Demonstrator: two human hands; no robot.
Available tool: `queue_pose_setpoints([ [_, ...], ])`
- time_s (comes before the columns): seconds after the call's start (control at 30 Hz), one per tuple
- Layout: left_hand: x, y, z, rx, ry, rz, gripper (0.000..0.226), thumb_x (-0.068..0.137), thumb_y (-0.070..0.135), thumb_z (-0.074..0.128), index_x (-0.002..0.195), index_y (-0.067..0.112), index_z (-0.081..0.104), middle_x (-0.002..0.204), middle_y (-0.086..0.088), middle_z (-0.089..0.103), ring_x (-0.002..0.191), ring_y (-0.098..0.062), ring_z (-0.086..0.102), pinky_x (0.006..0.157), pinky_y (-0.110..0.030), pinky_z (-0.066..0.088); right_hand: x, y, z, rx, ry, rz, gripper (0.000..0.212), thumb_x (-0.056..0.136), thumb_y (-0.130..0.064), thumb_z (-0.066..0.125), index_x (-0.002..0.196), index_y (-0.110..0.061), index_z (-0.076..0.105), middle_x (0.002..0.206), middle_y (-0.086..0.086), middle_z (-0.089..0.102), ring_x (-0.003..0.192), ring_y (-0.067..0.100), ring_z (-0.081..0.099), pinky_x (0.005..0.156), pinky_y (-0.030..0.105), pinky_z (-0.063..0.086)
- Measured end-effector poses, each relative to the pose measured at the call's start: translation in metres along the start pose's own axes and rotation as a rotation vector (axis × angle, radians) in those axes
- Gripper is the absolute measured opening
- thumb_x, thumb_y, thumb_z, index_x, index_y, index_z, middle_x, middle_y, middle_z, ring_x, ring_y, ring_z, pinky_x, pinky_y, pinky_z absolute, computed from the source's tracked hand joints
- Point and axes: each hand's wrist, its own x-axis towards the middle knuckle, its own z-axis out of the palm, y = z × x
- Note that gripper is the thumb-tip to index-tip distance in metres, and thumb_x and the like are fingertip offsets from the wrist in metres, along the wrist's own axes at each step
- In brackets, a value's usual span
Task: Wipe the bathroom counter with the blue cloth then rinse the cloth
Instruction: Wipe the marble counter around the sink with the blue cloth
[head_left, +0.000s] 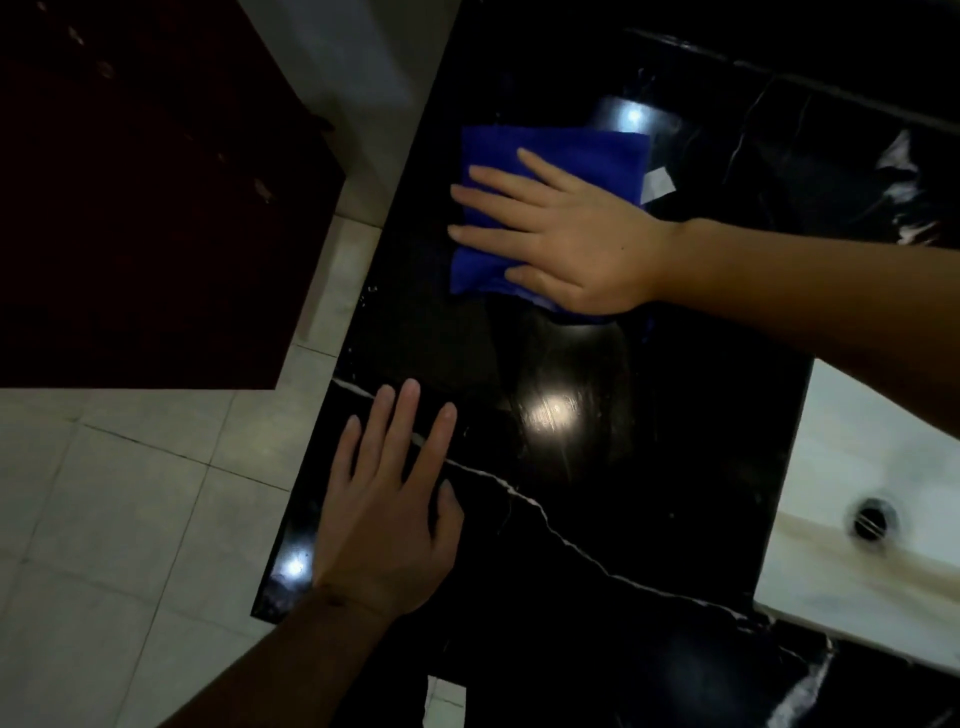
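A folded blue cloth (498, 156) lies flat on the glossy black marble counter (649, 467), towards its far left end. My right hand (561, 234) lies palm down on the cloth with fingers spread, covering most of its near half. My left hand (384, 509) rests flat on the counter near its left front edge, fingers apart, holding nothing. A white vein runs across the dark stone between the two hands.
A white sink basin (857, 519) with a metal drain (872, 518) is set into the counter at the right. A dark wooden door or cabinet (145, 197) stands at the left. Pale floor tiles (130, 519) lie below the counter's left edge.
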Motion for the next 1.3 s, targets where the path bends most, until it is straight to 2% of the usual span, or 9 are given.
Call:
queue_pose_setpoints([
  [0.2, -0.001, 0.000, 0.002, -0.001, 0.038, 0.001, 0.068, 0.093, 0.036, 0.040, 0.158, 0.019, 0.031, 0.168, -0.015, 0.020, 0.157, -0.030, 0.013, 0.125, -0.052, 0.015, -0.025, -0.023, 0.006, 0.010, -0.015, -0.041, 0.058, 0.105, -0.039, 0.027, 0.161, -0.023, 0.020, 0.170, 0.007, 0.009, 0.157, 0.027, 0.000, 0.126, 0.053, -0.002],
  [0.73, -0.001, -0.003, 0.006, -0.010, 0.096, 0.016, 0.067, 0.094, 0.037, 0.036, 0.159, 0.020, 0.029, 0.168, -0.014, 0.018, 0.157, -0.030, 0.014, 0.126, -0.050, 0.012, -0.109, -0.121, 0.027, 0.057, -0.072, -0.087, 0.058, 0.105, -0.042, 0.031, 0.160, -0.024, 0.022, 0.169, 0.008, 0.011, 0.157, 0.029, -0.002, 0.125, 0.056, -0.001],
  [0.9, -0.001, -0.001, 0.006, -0.001, 0.112, 0.015, 0.067, 0.093, 0.036, 0.037, 0.158, 0.019, 0.032, 0.167, -0.015, 0.021, 0.156, -0.030, 0.016, 0.125, -0.051, 0.016, -0.128, -0.150, 0.036, 0.099, -0.058, -0.064, 0.059, 0.105, -0.042, 0.034, 0.160, -0.024, 0.022, 0.169, 0.007, 0.013, 0.157, 0.029, -0.001, 0.125, 0.056, 0.002],
  [1.1, -0.002, -0.003, 0.008, 0.012, 0.125, 0.025, 0.068, 0.093, 0.036, 0.038, 0.158, 0.018, 0.032, 0.168, -0.014, 0.021, 0.157, -0.028, 0.015, 0.125, -0.052, 0.017, -0.145, -0.200, 0.049, 0.153, 0.027, 0.210, 0.060, 0.102, -0.041, 0.040, 0.158, -0.024, 0.029, 0.168, 0.009, 0.020, 0.156, 0.030, 0.009, 0.126, 0.054, 0.002],
  [1.3, -0.002, -0.001, 0.007, 0.017, 0.139, 0.033, 0.067, 0.093, 0.037, 0.037, 0.157, 0.018, 0.033, 0.167, -0.016, 0.022, 0.157, -0.028, 0.014, 0.125, -0.051, 0.017, -0.133, -0.260, 0.055, 0.234, 0.138, 0.687, 0.064, 0.096, -0.041, 0.048, 0.157, -0.027, 0.033, 0.167, 0.002, 0.023, 0.156, 0.025, 0.014, 0.125, 0.056, 0.010],
])
